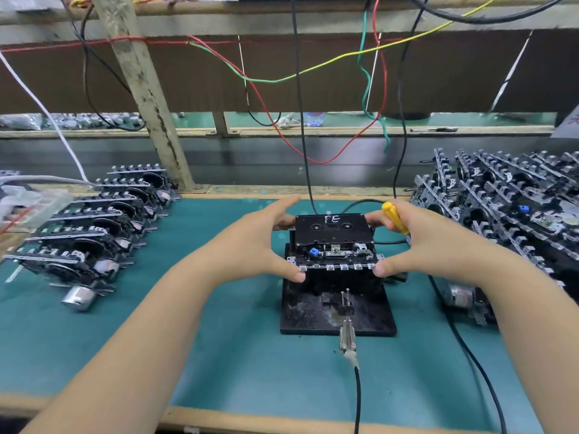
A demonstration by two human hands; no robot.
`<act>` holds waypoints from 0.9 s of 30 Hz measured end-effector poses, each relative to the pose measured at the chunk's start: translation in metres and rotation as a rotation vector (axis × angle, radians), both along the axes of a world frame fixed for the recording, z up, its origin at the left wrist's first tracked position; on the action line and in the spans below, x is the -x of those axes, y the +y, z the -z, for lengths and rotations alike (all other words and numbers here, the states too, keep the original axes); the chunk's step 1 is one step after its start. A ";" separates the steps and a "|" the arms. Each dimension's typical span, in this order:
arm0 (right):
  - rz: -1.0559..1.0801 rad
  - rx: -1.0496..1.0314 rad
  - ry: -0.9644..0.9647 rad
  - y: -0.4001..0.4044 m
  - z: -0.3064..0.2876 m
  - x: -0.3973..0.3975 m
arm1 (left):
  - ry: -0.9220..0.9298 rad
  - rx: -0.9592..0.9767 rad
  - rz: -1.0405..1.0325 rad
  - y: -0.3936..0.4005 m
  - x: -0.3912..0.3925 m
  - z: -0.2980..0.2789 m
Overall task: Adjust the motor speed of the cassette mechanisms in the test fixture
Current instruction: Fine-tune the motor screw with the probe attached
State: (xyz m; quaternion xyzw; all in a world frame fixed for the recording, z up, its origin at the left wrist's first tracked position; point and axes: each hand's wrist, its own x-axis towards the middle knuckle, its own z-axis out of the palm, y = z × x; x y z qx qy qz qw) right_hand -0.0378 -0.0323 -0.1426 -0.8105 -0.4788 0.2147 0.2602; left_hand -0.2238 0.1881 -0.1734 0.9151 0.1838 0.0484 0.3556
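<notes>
A cassette mechanism [336, 250] is seated on the black test fixture [336, 308], which stands near the middle of the bench [219, 339], closer to its far edge than to its near one. The mechanism's long axis runs left to right, parallel to the bench's near edge; its row of metal keys [338, 266] faces the near edge, and the black cassette [331, 228], marked in white, is tilted up at the back.

The mechanism is gripped at both ends. The left hand [266, 245] is curled round the left end, thumb on the key row's left corner, fingers at the cassette's far left edge. The right hand [419, 242] is curled round the right end in the same way, and a yellow-handled screwdriver [395, 218] is also held in its fingers, lying slantwise behind the cassette.

A metal probe [347, 327] with a black cable [357, 399] lies on the fixture's base plate, directly before the mechanism, its cable running off the near edge. Toward the bench's left edge a row of further mechanisms [94, 233] is lined up; toward the right edge a denser pile of mechanisms [507, 208] is stacked just beside the right wrist. Coloured wires [313, 70] hang above the far edge, and a black lead drops down behind the cassette.
</notes>
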 end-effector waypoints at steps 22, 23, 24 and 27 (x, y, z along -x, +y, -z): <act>0.008 0.019 -0.040 0.000 -0.002 0.000 | 0.070 -0.030 -0.019 -0.004 -0.004 -0.005; 0.010 0.020 -0.041 0.001 -0.003 -0.001 | 0.068 -0.022 -0.020 -0.004 -0.004 -0.004; 0.009 0.025 -0.049 0.002 -0.004 -0.001 | 0.066 -0.019 -0.020 -0.004 -0.003 -0.003; -0.013 0.059 -0.112 0.007 -0.005 -0.001 | 0.049 -0.003 -0.020 -0.004 -0.003 -0.001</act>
